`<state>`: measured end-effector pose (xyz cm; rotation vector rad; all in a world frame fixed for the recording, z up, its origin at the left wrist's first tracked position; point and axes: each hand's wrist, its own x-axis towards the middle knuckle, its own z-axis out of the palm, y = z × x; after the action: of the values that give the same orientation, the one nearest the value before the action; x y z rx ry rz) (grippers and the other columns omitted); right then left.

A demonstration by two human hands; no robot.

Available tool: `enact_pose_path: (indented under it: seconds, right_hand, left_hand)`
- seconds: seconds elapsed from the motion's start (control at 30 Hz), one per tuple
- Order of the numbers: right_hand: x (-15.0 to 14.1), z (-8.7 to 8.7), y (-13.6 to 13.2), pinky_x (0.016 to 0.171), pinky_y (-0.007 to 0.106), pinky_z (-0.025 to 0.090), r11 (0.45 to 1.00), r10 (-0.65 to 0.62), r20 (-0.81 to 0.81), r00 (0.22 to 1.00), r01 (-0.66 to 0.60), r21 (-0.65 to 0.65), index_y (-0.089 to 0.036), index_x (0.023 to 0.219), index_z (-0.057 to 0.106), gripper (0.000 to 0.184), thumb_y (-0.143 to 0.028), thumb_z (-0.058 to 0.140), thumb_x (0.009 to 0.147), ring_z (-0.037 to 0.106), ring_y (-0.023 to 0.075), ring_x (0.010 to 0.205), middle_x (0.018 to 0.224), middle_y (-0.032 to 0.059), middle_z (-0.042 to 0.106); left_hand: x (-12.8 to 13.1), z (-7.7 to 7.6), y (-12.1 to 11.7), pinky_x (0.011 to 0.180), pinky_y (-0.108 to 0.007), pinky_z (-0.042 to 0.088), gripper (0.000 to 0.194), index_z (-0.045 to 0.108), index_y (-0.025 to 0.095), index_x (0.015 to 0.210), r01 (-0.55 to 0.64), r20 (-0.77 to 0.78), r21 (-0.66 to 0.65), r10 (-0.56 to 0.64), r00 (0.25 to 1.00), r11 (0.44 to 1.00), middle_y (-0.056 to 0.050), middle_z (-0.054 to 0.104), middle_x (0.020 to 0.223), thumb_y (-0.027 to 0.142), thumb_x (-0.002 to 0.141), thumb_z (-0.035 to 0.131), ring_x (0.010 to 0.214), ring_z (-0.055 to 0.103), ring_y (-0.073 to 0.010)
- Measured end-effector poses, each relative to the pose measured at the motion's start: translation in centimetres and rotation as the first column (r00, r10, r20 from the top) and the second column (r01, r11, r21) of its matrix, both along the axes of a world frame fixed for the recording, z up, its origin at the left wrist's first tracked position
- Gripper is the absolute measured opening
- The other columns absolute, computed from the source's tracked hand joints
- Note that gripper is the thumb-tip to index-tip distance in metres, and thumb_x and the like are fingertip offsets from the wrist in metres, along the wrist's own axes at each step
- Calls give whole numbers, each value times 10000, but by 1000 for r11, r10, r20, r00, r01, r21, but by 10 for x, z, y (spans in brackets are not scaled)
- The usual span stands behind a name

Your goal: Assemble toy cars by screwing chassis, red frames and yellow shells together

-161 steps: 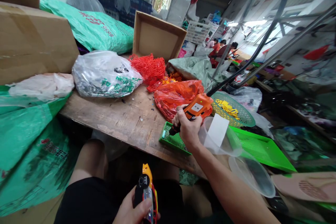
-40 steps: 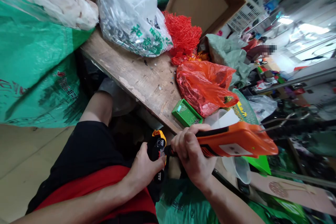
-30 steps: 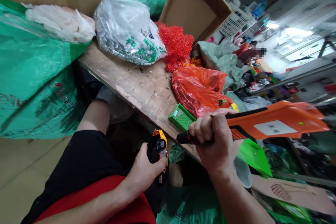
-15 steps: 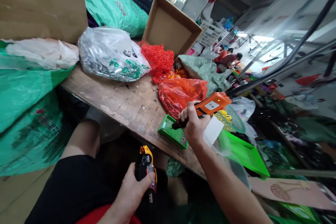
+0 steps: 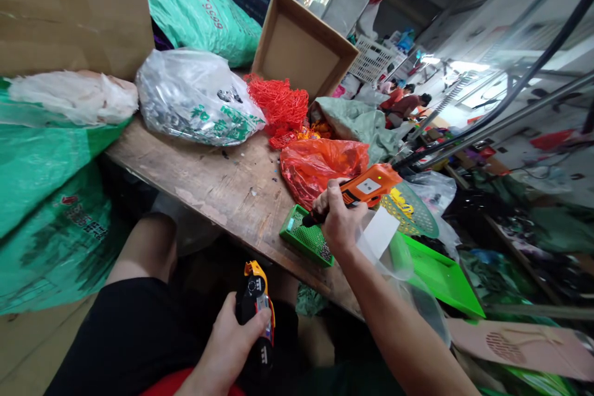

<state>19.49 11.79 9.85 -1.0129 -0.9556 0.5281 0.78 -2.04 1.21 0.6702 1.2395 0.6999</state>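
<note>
My left hand [image 5: 232, 337] is wrapped round a black-and-yellow plastic toy piece [image 5: 256, 303], held upright in front of the table edge above my lap. It has an orange-yellow top and a red stripe; its exact kind is unclear. My right hand [image 5: 341, 216] grips an orange-and-black electric screwdriver [image 5: 369, 185] with a small green light showing. Its dark tip points down and left, into or just over a small green perforated basket [image 5: 290, 236] on the table's front edge. Small dark metal pieces, seemingly screws [image 5: 326, 252], lie at that basket's near end.
On the wooden table [image 5: 218, 179] are a silvery-filled plastic bag [image 5: 195, 96], red netting [image 5: 278, 102], a red bag [image 5: 320, 164] and a tilted cardboard box [image 5: 306, 43]. A bright green tray [image 5: 445, 278] lies right of my forearm. Green sacks [image 5: 51, 198] stand left; people [image 5: 403, 102] sit far back.
The screwdriver in my right hand has shifted slightly left, its tip still at the green basket. The toy piece in my left hand has moved slightly left and down.
</note>
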Motion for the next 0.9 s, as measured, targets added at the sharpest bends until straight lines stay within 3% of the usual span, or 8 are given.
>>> enact_pose_path:
  seconds: [0.63, 0.9]
  right_hand:
    - [2, -4, 0, 395, 205, 380, 1000, -23, -1, 1000, 23, -15, -225, 843, 511, 343, -420, 790, 803, 376, 56, 356, 472, -138, 440]
    - [0, 7, -6, 410, 216, 396, 1000, -12, 28, 1000, 12, 22, -226, 866, 531, 282, -374, 769, 835, 372, 64, 368, 470, -135, 435]
  left_hand:
    - [1, -11, 0, 733, -364, 484, 513, 641, 190, 861, -1, -24, -2, 1, 1000, 1000, -67, 711, 813, 629, 622, 753, 812, 647, -274]
    - [2, -14, -1, 674, -346, 491, 559, 644, 188, 884, -24, 25, -70, 26, 999, 997, -71, 718, 835, 649, 601, 789, 752, 648, -250]
